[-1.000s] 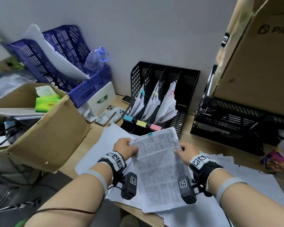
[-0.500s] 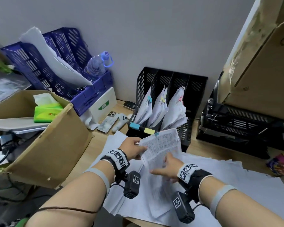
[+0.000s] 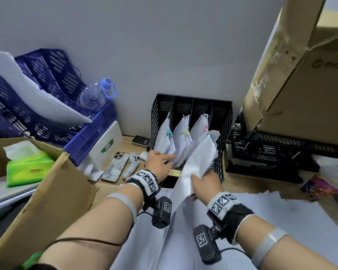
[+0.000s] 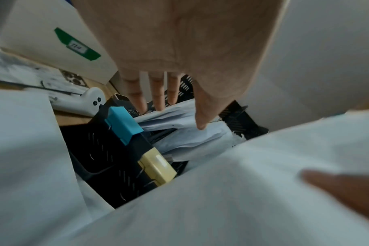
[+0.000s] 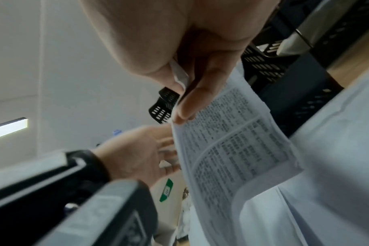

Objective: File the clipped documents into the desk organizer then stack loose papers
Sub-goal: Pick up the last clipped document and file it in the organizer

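The black mesh desk organizer [image 3: 191,106] stands against the wall with clipped documents [image 3: 180,141] leaning in its slots, showing teal, yellow and pink clips. My left hand [image 3: 160,160] reaches in with straight fingers that touch the filed sheets [image 4: 179,119], behind the blue label [image 4: 122,126] and the yellow label [image 4: 156,166] on the organizer's front. My right hand [image 3: 205,182] pinches a clipped document [image 3: 199,158] by its lower edge and holds it slanted against the organizer's right side. The right wrist view shows thumb and fingers [image 5: 185,103] on the printed page [image 5: 232,141]. Loose papers [image 3: 281,221] cover the desk.
An open cardboard box [image 3: 47,191] with a green tissue pack [image 3: 27,168] sits left. Blue baskets [image 3: 47,114] and a water bottle [image 3: 94,94] stand behind it. A phone [image 3: 115,166] and a white controller [image 3: 132,166] lie beside the organizer. A black tray [image 3: 281,149] under a large carton [image 3: 310,84] stands right.
Both hands moved forward to the organizer. My left hand let go of the clipped document and reached to the filed sheets. My right hand alone lifted the document against the organizer.
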